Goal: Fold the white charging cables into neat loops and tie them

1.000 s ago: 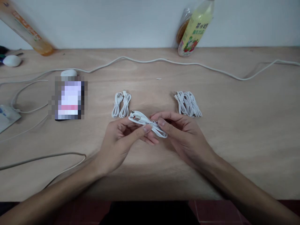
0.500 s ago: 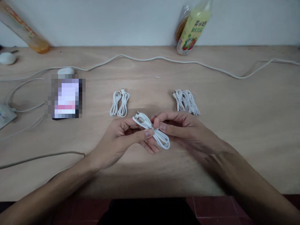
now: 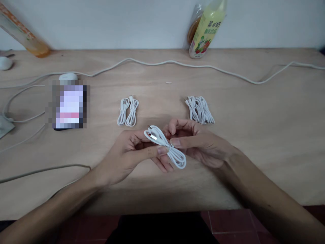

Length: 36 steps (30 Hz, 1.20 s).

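Note:
A coiled white USB cable (image 3: 177, 157), cinched at its middle, is held above the front of the table, its metal plugs pointing up and to the left. My left hand (image 3: 132, 152) is closed on it, thumb on top at the waist of the bundle and fingers behind. My right hand (image 3: 198, 142) grips the same spot from the other side; its thumb presses beside the tie while the forefinger is curled and raised. Beyond my left hand lie two tied white cables (image 3: 131, 112) side by side. Past my right hand is a group of several similar bundled cables (image 3: 200, 109).
A phone (image 3: 69, 106) with a blurred screen lies at the left, a white rounded case (image 3: 68, 77) behind it. One long white cord (image 3: 172, 62) crosses the back of the table. By the wall stand a yellow-green bottle (image 3: 205, 34) and an orange-tinted bottle (image 3: 38, 47).
The held cable has tipped and come slightly lower, its large plug now showing a bright metal face. My right forefinger has lifted from the tie. The view has shifted slightly.

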Tool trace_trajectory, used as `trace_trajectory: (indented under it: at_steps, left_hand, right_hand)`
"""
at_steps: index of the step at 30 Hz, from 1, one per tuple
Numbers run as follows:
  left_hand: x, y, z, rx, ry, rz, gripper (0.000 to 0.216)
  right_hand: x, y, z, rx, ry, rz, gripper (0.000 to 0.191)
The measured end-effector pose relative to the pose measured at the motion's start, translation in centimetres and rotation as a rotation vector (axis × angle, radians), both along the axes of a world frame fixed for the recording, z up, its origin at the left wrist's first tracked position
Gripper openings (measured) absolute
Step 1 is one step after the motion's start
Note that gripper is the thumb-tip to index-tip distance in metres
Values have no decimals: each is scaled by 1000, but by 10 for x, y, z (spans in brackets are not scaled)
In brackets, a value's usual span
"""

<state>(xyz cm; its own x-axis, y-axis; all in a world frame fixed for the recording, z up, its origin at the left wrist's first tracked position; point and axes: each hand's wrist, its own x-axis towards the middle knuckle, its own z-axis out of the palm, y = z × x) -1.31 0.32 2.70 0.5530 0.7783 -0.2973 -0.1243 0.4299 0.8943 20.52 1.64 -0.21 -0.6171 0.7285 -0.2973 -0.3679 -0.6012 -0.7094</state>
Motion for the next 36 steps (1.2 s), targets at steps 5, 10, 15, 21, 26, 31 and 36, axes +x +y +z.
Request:
trace_trajectory:
  at_steps: [5, 10, 15, 21, 26, 31, 36]
  left_hand:
    - [2, 3, 1, 25, 39, 59, 18]
    - [4, 2, -2, 117, 126, 261, 17]
    - [4, 0, -9, 231, 167, 378, 13]
    - [4, -2, -16, 391, 180, 423, 12]
    - [0, -11, -24, 543, 250, 449, 17]
    - [-4, -14, -27, 715, 361, 444, 16]
    - [-9, -17, -28, 838, 476, 454, 12]
  right_hand:
    - [-5, -2, -2, 76, -108, -66, 26]
    - [-20, -7, -14, 374, -274, -367, 12]
    - [-27, -13, -14, 616, -515, -573, 5]
    - [-31, -23, -12, 853, -621, -638, 20]
    - [-35, -27, -12, 914, -630, -673, 24]
    - [-37, -26, -13, 946, -570, -707, 27]
    - [-35, -26, -14, 973, -515, -670, 32]
